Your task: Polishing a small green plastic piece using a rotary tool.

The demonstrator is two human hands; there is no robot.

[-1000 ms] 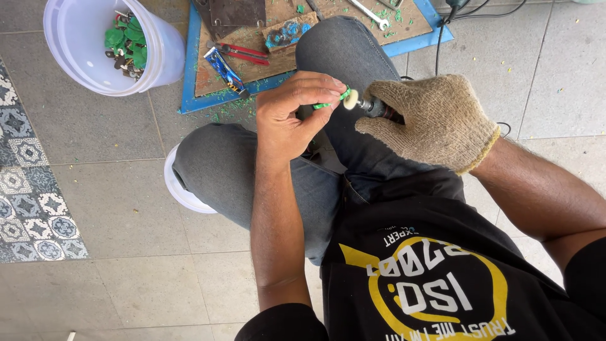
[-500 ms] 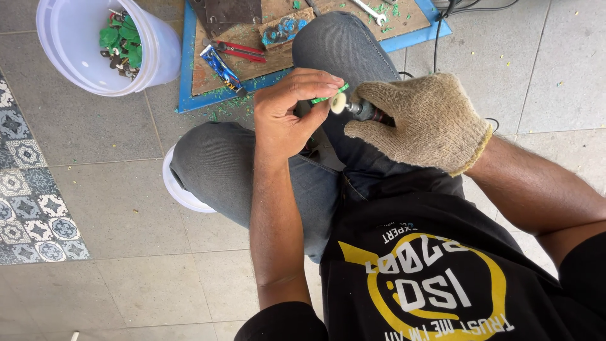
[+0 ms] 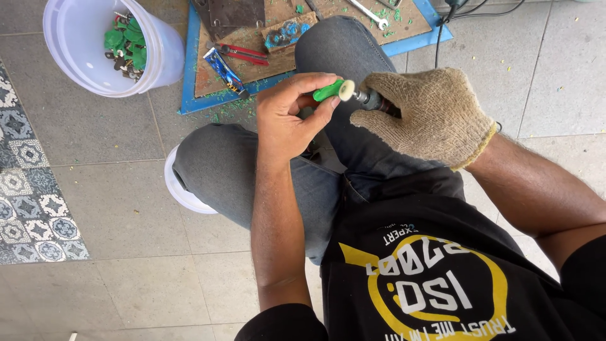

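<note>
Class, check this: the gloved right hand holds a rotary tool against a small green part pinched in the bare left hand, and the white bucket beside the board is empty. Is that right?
Not quite. The head view shows the white bucket holding green parts, not empty. The rest stands: gloved right hand, rotary tool, small green part, bare left hand.

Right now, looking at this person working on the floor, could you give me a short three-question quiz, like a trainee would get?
1. True or false: the right hand wears a glove.
2. What does the left hand pinch? A) red cutter B) green piece C) wrench
3. What holds more green parts?

Key: 1 true. 2 B, held against the tool tip. 3 The white bucket.
</note>
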